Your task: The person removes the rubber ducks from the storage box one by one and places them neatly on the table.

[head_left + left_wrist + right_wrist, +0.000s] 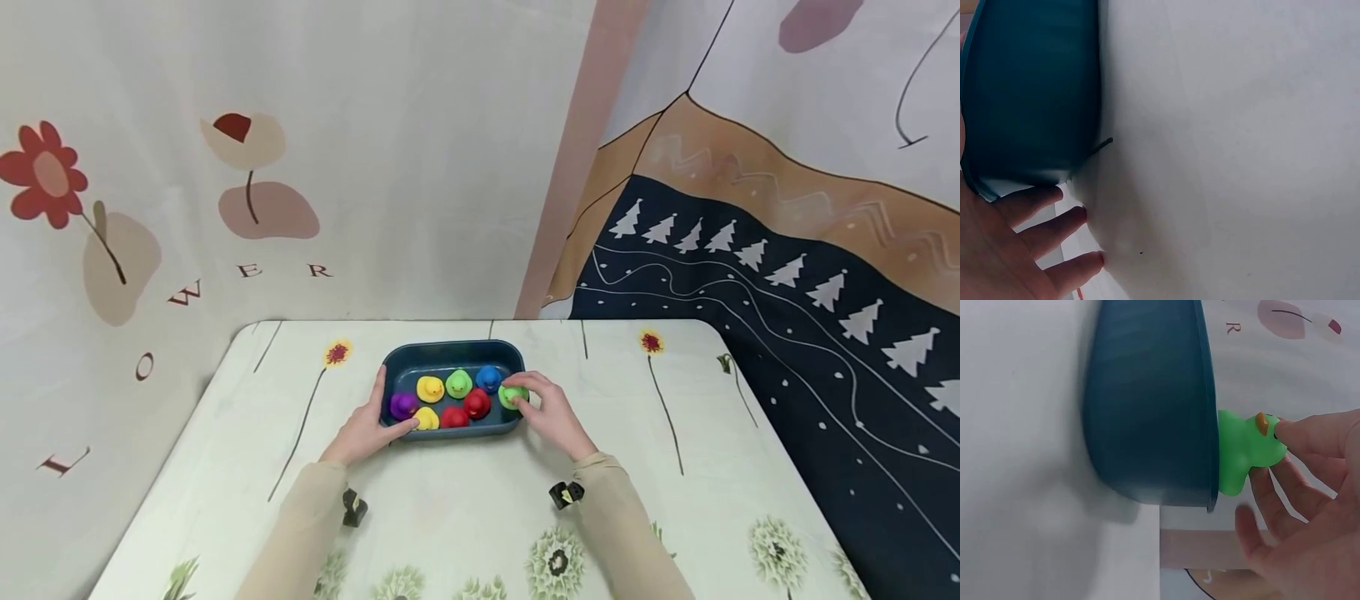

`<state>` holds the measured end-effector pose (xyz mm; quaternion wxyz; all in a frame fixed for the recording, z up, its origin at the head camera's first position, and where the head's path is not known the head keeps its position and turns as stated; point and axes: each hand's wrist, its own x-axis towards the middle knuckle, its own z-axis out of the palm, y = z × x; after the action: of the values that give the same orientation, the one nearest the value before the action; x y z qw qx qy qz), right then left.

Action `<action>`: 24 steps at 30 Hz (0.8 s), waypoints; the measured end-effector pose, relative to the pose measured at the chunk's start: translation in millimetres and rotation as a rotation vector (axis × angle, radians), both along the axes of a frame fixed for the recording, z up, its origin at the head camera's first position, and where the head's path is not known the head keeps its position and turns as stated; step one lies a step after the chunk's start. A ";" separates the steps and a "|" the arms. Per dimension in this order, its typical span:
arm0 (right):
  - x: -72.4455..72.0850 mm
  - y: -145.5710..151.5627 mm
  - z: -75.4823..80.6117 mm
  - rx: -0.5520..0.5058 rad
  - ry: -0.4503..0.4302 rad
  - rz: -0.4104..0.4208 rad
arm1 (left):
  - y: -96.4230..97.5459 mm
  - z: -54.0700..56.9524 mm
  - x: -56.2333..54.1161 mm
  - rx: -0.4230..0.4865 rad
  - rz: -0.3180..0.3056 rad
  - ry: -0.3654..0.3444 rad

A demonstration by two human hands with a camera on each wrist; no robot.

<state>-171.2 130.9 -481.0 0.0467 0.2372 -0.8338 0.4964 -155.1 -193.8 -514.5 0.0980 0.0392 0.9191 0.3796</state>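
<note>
A dark teal tray (450, 349) on the table holds several small rubber ducks. Between the thumb and fingers of my right hand (553, 417) is a green rubber duck (1250, 447), pinched by its head at the tray's right end. The right wrist view shows this duck's body just above the rim. My left hand (371, 429) grips the tray's near left corner, thumb over the front rim and fingers along the left end. Inside lie a purple duck (403, 406), yellow ducks (431, 389), another green duck (459, 383), a blue duck (488, 379) and red ducks (476, 404).
A white flower-print cloth (465, 500) covers the table. Behind it hangs a pale printed curtain (420, 167), with a dark tree-patterned cloth (750, 317) on the right. Each wrist carries a small black camera (566, 494).
</note>
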 end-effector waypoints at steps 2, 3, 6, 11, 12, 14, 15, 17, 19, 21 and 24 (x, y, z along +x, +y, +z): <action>0.4 2.0 0.4 0.008 0.007 0.017 | -0.5 -0.7 0.0 0.002 0.004 -0.001; 0.6 2.9 0.4 0.017 0.015 0.029 | -0.6 -0.8 0.0 0.001 0.004 -0.001; 1.2 5.4 -0.9 0.038 0.051 0.062 | -0.6 -0.6 -0.3 -0.006 0.005 -0.009; 2.2 11.3 -1.1 0.024 0.056 0.064 | -0.5 -0.5 -0.9 -0.013 0.002 -0.009; 2.3 12.7 -1.0 0.018 0.056 0.060 | -0.5 -0.6 -1.0 -0.013 0.004 -0.011; 2.6 15.6 -1.1 0.007 0.063 0.051 | -0.6 -0.7 -1.0 -0.012 0.004 -0.010; 2.6 17.1 -1.1 0.001 0.067 0.048 | -0.6 -0.6 -1.0 -0.011 0.004 -0.010; 2.8 20.0 -1.2 -0.011 0.078 0.041 | -0.8 -0.6 -0.9 -0.007 0.009 -0.012; 3.2 22.8 -0.8 -0.021 0.083 0.032 | -1.0 -0.6 -1.3 -0.006 0.007 -0.007; 3.7 25.9 -0.4 -0.023 0.080 0.021 | -1.1 -0.7 -1.9 -0.008 0.006 -0.006; 5.2 30.5 1.1 -0.018 0.071 0.004 | -1.2 -0.9 -2.3 -0.014 0.004 -0.007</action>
<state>-166.0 161.3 -479.9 0.0772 0.2558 -0.8266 0.4953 -157.4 -195.0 -515.4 0.1007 0.0351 0.9215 0.3734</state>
